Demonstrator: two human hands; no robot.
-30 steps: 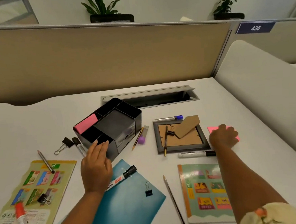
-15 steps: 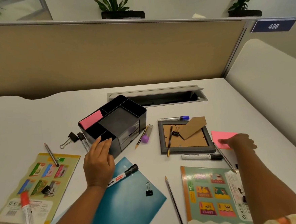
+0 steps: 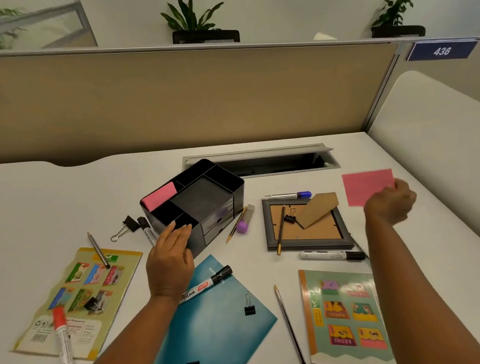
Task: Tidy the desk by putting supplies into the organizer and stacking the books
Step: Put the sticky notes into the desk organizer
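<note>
While the left hand (image 3: 169, 265) rests against the near corner of the black desk organizer (image 3: 197, 204), loose supplies lie scattered on all sides of it: a whiteboard marker (image 3: 205, 285) just to its right on a teal book (image 3: 211, 323), a binder clip (image 3: 249, 307) farther right on the same cover, and a second marker (image 3: 147, 232) and a larger binder clip (image 3: 124, 228) just beyond its fingertips. A pencil (image 3: 98, 250) lies across a yellow-green book (image 3: 79, 301) well to its left, with a red-capped marker (image 3: 63, 345) at that book's near edge. Between the two hands sit a gold pencil (image 3: 236, 224), a purple-capped tube (image 3: 243, 222), and a face-down picture frame (image 3: 307, 224) carrying another pencil and a small clip; a blue-capped pen (image 3: 288, 196) lies beyond the frame and a black-capped marker (image 3: 332, 255) on its near side. A long pencil (image 3: 290, 326) and a green illustrated book (image 3: 348, 319) lie nearer the person than the right hand (image 3: 389, 207). The left hand is open, fingers flat and extended, touching the organizer wall. The right hand is closed in a pinch on a pink sticky-note pad (image 3: 367, 187), held lifted above the desk, well apart from the organizer; a second pink pad (image 3: 161, 195) stands in the organizer's far-left compartment. The white desk (image 3: 35, 201) has a grey cable slot (image 3: 260, 160) and is backed by a beige partition (image 3: 170, 101) with potted plants (image 3: 196, 17) above.
</note>
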